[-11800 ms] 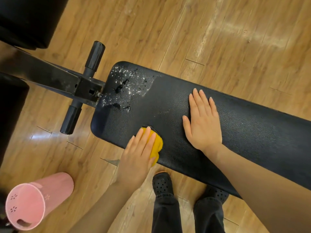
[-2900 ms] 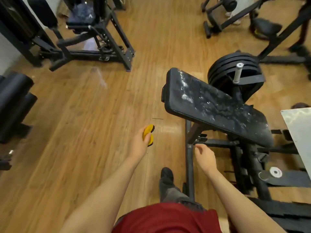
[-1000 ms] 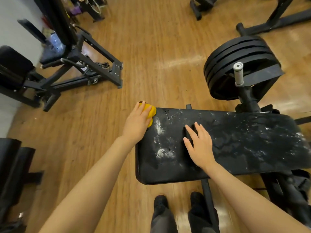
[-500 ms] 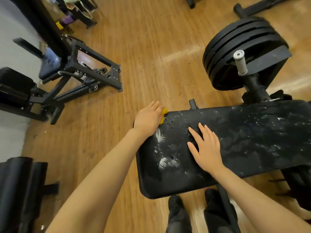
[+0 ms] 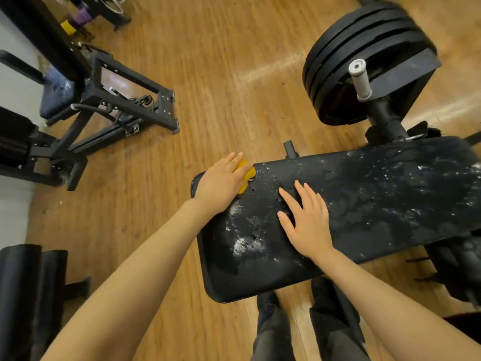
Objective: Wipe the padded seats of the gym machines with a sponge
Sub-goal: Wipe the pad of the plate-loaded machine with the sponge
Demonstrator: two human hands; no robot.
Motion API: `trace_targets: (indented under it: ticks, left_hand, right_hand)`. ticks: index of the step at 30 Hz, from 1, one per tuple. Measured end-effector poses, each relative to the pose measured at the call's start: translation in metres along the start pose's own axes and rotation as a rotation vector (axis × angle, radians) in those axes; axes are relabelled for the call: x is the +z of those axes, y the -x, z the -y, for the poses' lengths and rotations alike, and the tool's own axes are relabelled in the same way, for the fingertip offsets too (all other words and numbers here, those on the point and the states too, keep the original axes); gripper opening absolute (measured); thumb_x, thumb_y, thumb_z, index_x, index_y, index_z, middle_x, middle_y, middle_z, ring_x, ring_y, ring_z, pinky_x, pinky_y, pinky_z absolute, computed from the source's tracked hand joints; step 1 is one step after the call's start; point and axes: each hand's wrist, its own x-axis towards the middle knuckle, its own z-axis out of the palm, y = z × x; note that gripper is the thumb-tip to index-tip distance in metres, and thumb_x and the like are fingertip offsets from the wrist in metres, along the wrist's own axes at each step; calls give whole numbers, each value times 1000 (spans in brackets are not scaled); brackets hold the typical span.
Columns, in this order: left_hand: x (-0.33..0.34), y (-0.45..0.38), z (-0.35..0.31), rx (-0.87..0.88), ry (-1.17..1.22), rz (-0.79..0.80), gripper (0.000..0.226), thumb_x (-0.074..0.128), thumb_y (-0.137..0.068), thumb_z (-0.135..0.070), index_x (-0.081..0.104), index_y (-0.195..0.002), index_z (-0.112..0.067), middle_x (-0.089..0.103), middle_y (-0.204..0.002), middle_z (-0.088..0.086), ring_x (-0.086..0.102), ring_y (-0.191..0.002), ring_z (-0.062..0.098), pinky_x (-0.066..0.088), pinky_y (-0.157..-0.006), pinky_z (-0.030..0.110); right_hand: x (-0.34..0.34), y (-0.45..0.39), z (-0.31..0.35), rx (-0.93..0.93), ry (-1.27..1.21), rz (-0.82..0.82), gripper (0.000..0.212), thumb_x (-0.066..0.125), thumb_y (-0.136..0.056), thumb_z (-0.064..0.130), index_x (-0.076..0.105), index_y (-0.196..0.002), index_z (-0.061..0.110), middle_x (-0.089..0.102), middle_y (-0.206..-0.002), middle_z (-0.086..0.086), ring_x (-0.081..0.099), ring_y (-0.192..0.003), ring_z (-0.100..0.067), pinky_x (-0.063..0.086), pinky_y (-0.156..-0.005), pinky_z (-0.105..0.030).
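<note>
Two hands on one wet padded seat [image 5: 364,204]: left hand [image 5: 221,186] flat-fingered atop one yellow sponge [image 5: 244,173], right hand [image 5: 307,222] splayed flat

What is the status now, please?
Left hand presses sponge on seat corner. Right hand flat on seat. Seat wet, foamy. Nothing in the way.

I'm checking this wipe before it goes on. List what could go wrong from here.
1. The yellow sponge sits at the far corner of the padded seat under the left hand; a stroke outward could slip off the edge.
2. The right hand lies flat on wet, foamy vinyl and may slide.
3. Foam could drip onto the wooden floor by the feet.
</note>
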Motion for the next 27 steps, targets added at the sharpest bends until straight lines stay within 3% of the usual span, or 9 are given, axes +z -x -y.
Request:
trace_targets:
  ticks: [2,5,7,9,14,17,22,24,27]
  left_hand:
    - [-7,-30,-7,-39,56,78,46,31,-104,-35,31,-148,-22,22,-158,6,20,-145,24,24,-113,36]
    - [-8,-25,-8,-20,13,94,47,29,-103,-37,28,-149,-26,20,-159,3,19,-146,22,19,-115,39]
    - [-5,11,-4,15,-28,26,46,40,-101,-35,35,-146,-26,25,-157,5,22,-145,24,20,-115,42]
    - [2,59,-4,33,-5,-84,45,55,-94,-31,49,-138,-23,40,-149,8,36,-139,29,30,-110,45]
    - [21,113,-12,-2,-7,-110,47,59,-86,-34,56,-132,-23,47,-144,7,43,-134,29,34,-107,44]
    - [15,71,-8,-105,10,-103,45,60,-91,-31,53,-134,-21,41,-149,10,36,-138,32,35,-109,47]
    - [1,15,-10,-402,124,-87,46,36,-102,-35,33,-147,-25,19,-159,6,13,-147,26,16,-117,38]
    - [6,35,-22,-426,129,-120,47,38,-102,-34,33,-148,-24,18,-159,7,12,-147,26,15,-117,38]
    - [23,100,-66,-473,158,-206,55,59,-93,-22,41,-144,-16,28,-155,13,23,-144,31,24,-114,40]
  right_hand:
    - [0,1,0,-3,1,-1,55,25,-95,54,29,-148,37,21,-158,-2,11,-147,-21,3,-117,-39]
    - [0,0,-1,-11,-7,-13,55,27,-96,54,30,-148,36,22,-158,-2,12,-147,-21,6,-118,-40]
    - [1,0,-1,-10,-21,-12,55,27,-96,53,30,-147,36,22,-158,-2,13,-147,-21,6,-118,-41]
    - [1,0,-1,-12,-26,-7,54,28,-96,53,29,-147,37,21,-158,-2,12,-147,-21,6,-118,-42]
    - [2,-1,-1,-9,-15,-5,54,27,-96,53,28,-148,38,20,-159,-1,9,-148,-19,5,-119,-41]
    - [2,-1,-3,-12,-3,-3,54,27,-96,53,28,-147,38,19,-159,0,9,-148,-19,5,-119,-41]
    - [4,-2,-5,-10,-8,-4,53,30,-96,52,27,-147,39,19,-159,0,9,-148,-18,5,-119,-42]
    - [5,-2,-5,-13,-7,-6,53,31,-96,52,27,-147,39,20,-159,0,9,-148,-19,5,-119,-42]
    - [5,-2,-4,-16,-6,-12,53,31,-96,53,27,-147,39,20,-158,0,10,-148,-19,4,-118,-42]
